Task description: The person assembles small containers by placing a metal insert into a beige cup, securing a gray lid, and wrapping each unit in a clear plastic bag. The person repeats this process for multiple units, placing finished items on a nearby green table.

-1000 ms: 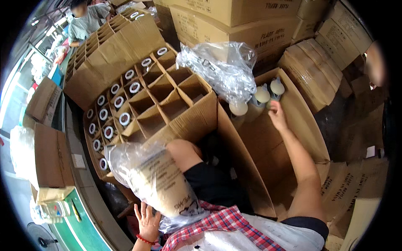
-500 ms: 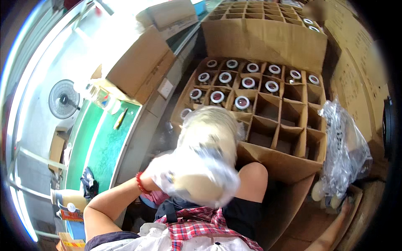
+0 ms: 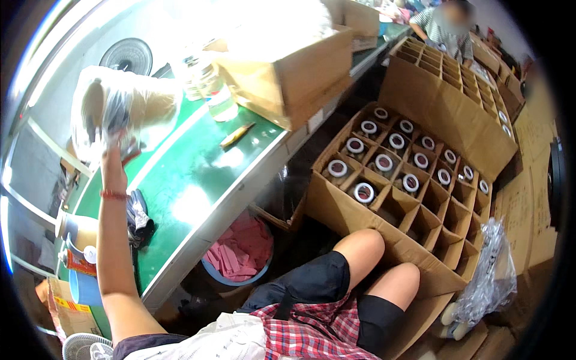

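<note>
My left arm stretches out over the green table (image 3: 198,159). At its end my left hand (image 3: 113,144), with a red beaded bracelet at the wrist, grips a clear plastic bag of cream-coloured round pieces (image 3: 150,102). What exactly the pieces are, I cannot make out. My right hand is out of sight. Before my knees stands a divided cardboard box (image 3: 384,234). Several jars with white-rimmed lids (image 3: 363,192) sit in its left and far compartments. Several near and right compartments hold no jar.
On the table are clear jars (image 3: 217,99), a yellowish tool (image 3: 237,135), a dark glove (image 3: 138,219) and a cardboard box (image 3: 312,72). A blue tub (image 3: 240,279) with pink cloth stands below. Crumpled plastic (image 3: 489,270) lies right. A co-worker (image 3: 447,30) is far off.
My left hand has swung from above my lap to the far left over the table, carrying the bag. The arm at the lower right has left view. The view has turned left.
</note>
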The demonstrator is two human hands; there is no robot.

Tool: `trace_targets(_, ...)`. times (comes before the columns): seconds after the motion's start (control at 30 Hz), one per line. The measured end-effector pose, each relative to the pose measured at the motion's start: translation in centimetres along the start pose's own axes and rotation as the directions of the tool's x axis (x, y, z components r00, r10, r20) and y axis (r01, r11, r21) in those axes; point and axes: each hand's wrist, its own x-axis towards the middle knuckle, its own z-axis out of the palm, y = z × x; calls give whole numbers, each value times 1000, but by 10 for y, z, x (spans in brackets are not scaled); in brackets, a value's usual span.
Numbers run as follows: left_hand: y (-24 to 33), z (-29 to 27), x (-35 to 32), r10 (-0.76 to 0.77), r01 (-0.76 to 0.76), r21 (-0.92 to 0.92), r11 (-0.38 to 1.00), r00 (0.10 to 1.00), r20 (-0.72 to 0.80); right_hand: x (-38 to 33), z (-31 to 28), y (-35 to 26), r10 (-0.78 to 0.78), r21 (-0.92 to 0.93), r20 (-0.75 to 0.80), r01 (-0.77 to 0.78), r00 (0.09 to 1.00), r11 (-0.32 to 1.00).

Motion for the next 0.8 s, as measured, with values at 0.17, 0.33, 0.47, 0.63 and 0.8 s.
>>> trace_targets(0.17,-84,-51,145,-109,205,312,928,948,-298,-49,-65,-77,-149,187,-5,147,989,971)
trace_targets(0.33,-174,-50,225,-96,202,333,921,946,-309,-116,-163,-131,-210,309,-27,208,977,928)
trace_targets(0.47,-200,-77,247,63,26,244,969,934,-351,-161,-212,-178,-281,432,-15,260,960,864)
trace_targets(0.63,-136,6,204,372,-123,571,811,862,-344,-216,-267,-205,-283,705,78,148,956,694)
trace_targets(0.8,-85,176,-15,349,-233,-261,937,670,656,-275,-226,-254,-414,885,462,-441,784,151)
